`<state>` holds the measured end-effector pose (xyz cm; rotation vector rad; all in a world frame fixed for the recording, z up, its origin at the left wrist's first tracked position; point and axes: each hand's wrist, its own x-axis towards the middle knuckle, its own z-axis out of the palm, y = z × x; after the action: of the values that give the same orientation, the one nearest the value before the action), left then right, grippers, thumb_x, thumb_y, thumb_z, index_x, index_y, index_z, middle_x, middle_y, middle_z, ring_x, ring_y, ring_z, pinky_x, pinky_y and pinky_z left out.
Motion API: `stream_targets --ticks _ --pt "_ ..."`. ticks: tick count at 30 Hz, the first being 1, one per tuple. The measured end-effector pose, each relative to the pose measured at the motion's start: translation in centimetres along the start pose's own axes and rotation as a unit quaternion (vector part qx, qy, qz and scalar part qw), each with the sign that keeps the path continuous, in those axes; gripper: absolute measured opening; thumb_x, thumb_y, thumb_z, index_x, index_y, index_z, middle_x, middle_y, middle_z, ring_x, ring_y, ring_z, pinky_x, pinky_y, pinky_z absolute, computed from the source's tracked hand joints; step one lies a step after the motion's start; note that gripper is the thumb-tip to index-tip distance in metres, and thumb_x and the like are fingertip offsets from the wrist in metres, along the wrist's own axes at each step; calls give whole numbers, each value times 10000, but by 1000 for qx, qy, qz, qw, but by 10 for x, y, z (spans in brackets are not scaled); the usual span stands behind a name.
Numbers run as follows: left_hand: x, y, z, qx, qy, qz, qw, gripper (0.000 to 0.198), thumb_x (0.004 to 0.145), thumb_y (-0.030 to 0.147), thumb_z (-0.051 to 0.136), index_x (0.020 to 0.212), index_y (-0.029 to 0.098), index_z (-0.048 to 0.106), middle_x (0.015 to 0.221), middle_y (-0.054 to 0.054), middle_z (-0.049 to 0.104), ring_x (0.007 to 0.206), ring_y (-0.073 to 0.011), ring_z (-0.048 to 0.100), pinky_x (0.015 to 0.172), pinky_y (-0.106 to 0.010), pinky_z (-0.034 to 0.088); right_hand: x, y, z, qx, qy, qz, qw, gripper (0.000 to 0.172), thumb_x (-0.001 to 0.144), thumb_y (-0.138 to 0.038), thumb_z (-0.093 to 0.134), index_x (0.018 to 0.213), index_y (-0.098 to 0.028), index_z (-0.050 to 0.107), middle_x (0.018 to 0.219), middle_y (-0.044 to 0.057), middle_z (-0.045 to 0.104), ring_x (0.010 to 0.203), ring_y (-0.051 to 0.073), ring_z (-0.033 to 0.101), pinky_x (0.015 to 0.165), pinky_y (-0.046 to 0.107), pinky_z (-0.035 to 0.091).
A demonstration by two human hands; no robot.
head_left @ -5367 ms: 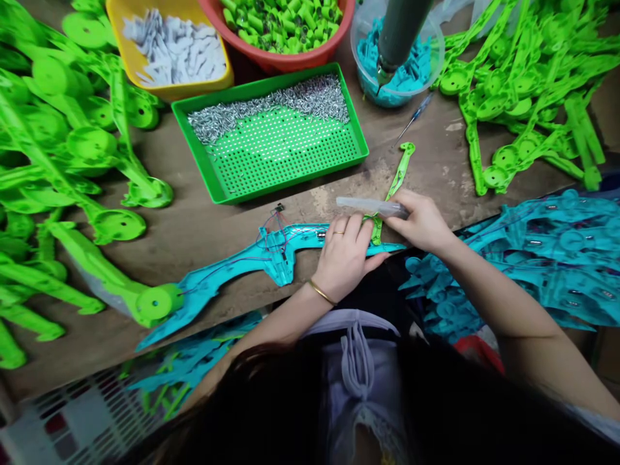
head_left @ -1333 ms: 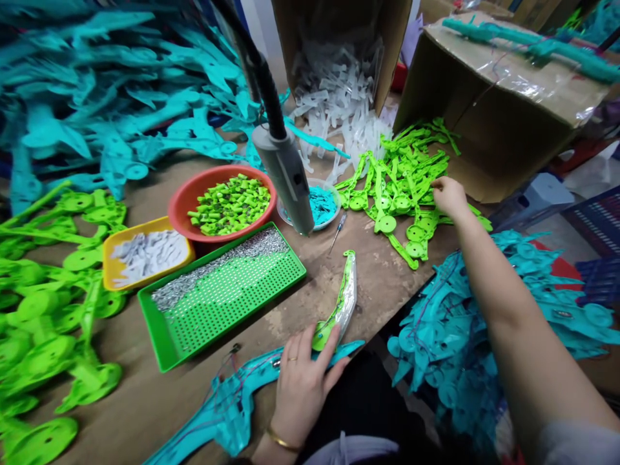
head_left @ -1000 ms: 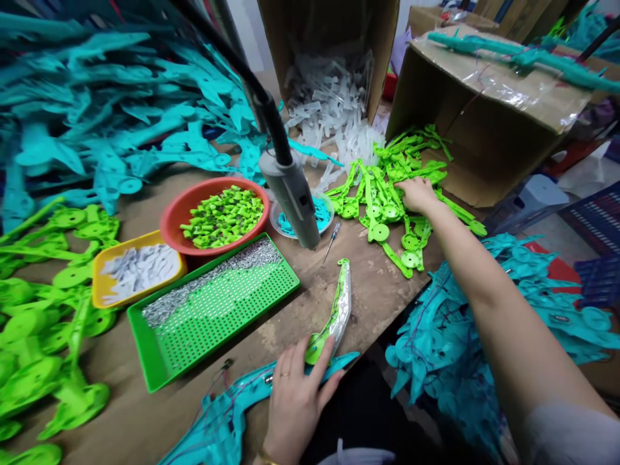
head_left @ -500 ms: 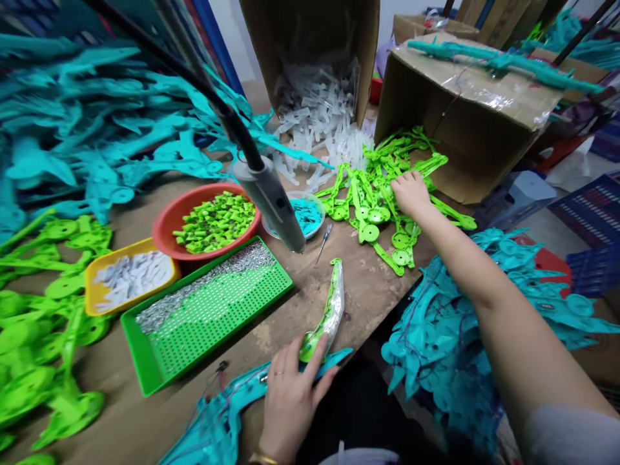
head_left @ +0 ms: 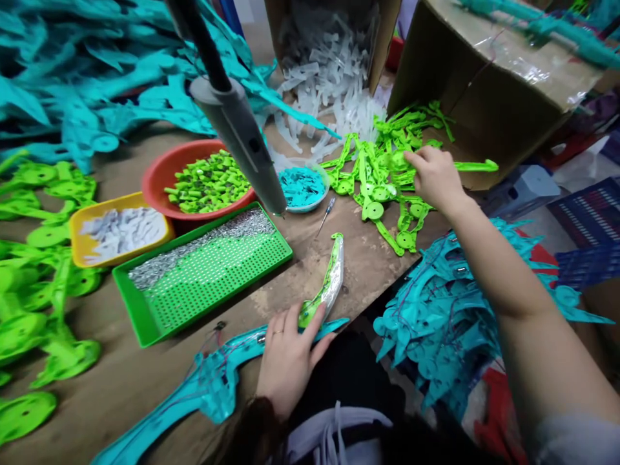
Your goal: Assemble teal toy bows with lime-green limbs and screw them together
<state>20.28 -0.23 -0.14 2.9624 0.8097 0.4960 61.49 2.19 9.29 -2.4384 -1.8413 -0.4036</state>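
My right hand (head_left: 434, 175), closed in a pinch, is at the pile of lime-green plastic parts (head_left: 372, 187). It grips one lime-green plastic arm (head_left: 477, 166), whose hooked end sticks out to the right. My left hand (head_left: 289, 354) lies with fingers stretched out over a long teal plastic shell (head_left: 213, 381) with thin wires on it. Those fingertips touch the lower end of a curved green piece paired with a clear plastic part (head_left: 333, 281), lying on the table.
A screwdriver (head_left: 327, 214) lies mid-table. Left are a green basket (head_left: 203, 307) of screws, a yellow tray (head_left: 80, 239), a red bowl (head_left: 155, 187) and a grey hanging tool (head_left: 242, 142). Teal shells (head_left: 436, 303) are heaped beyond the table's right edge.
My right hand has pulled back slightly from the green pile, and a green arm now extends from it. My left hand stays on the same pieces. The view has tilted down.
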Motion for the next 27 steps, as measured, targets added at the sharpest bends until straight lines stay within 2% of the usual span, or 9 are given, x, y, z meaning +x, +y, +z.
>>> stream_targets --ticks 3,5,8,9,13,15,20,23,27 --pt "1 -1 -1 9 3 11 1000 406 903 408 540 1225 181 638 1146 -186 555 1001 -323 539 863 -484 493 13 4 0 23 -34 -38 998 572 864 -72 377 1401 -245 471 1423 54 517 1329 271 432 1141 564 199" --pt "2 -2 -2 12 -2 20 1000 400 916 403 518 1227 181 636 1137 -182 560 1009 -318 542 887 -495 482 19 21 -5 33 -42 -18 998 609 835 -53 403 1415 -232 462 1403 55 544 1333 274 445 1158 588 153" --pt "5 -4 -2 13 5 32 999 398 933 417 477 1206 184 649 1103 -179 569 1008 -313 548 896 -503 479 14 57 -14 51 -41 63 996 519 860 -116 411 1363 -173 526 1274 94 641 1183 259 584 1087 469 361" --pt "6 -4 -2 14 9 34 999 400 935 424 469 1193 183 656 1091 -180 569 1008 -315 549 892 -504 481 8 70 -16 49 -60 93 993 484 873 -154 415 1338 -168 550 1255 94 652 1153 250 604 1044 415 413" --pt "8 -6 -1 14 11 40 999 399 934 418 466 1164 162 671 1082 -195 563 1001 -325 553 887 -521 485 -23 110 -3 -9 -226 212 951 390 825 -276 555 1177 -148 665 1206 120 674 1121 278 620 966 347 465" --pt "7 -7 -1 12 8 45 999 393 934 410 470 1168 163 667 1091 -194 559 993 -319 556 886 -520 488 -39 121 12 -18 -276 249 928 410 757 -297 647 1117 -104 687 1145 165 692 1070 307 639 926 360 484" --pt "5 -10 2 13 17 53 998 384 935 405 468 1179 179 659 1089 -187 553 961 -307 559 824 -483 514 -60 125 37 12 -271 290 918 635 683 -366 745 1242 -100 603 1207 182 657 1089 299 624 935 354 480" --pt "6 -10 2 12 21 58 998 386 940 393 457 1170 163 665 1069 -194 551 940 -313 560 779 -475 521 -58 116 34 59 -252 292 921 560 679 -361 760 1173 -127 637 1140 143 687 1028 267 647 897 329 500" --pt "8 -8 0 15 21 66 998 392 941 377 455 1173 139 663 1064 -206 551 942 -325 564 759 -478 521 -58 99 22 141 -223 303 916 408 741 -310 710 1103 -130 653 959 89 728 779 191 686 719 279 542"
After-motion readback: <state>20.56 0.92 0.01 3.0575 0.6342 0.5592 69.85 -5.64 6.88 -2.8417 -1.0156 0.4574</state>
